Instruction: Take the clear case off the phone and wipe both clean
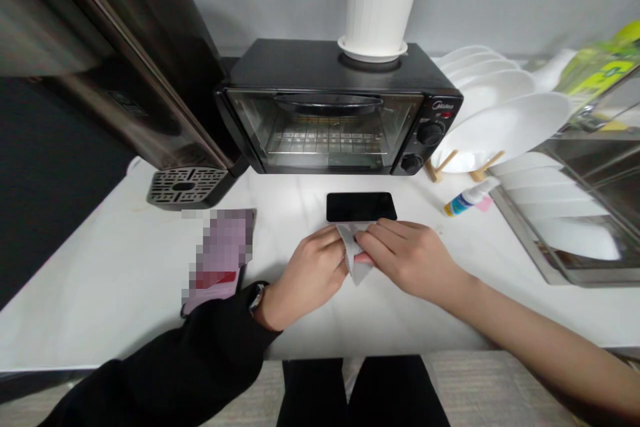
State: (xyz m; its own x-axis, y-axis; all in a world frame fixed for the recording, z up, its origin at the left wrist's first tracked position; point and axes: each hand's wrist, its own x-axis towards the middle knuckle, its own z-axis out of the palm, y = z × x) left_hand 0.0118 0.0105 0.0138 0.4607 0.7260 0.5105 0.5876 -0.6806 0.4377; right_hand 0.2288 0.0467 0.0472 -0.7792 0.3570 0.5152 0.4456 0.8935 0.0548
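A small light-grey cloth [356, 268] with a zigzag edge is pinched between my two hands above the white counter. My left hand [313, 273], with a watch on its wrist, grips the cloth's left side with its fingers curled. From the right, my right hand [406, 257] presses its fingers into a fold of the cloth. Something pinkish-red shows at the fold; whether it is a fingertip or an object I cannot tell. Just beyond my hands lies a black smartphone [361, 205], screen up, its near edge partly behind my right fingers.
A toaster oven [320, 127] stands at the back with a white pot [383, 0] on top. The drip tray [187, 185] of a machine is left, near a blurred lilac item [225, 240]. Right are a spray bottle [465, 200], plates [515, 123] and a steel dish rack [535, 250].
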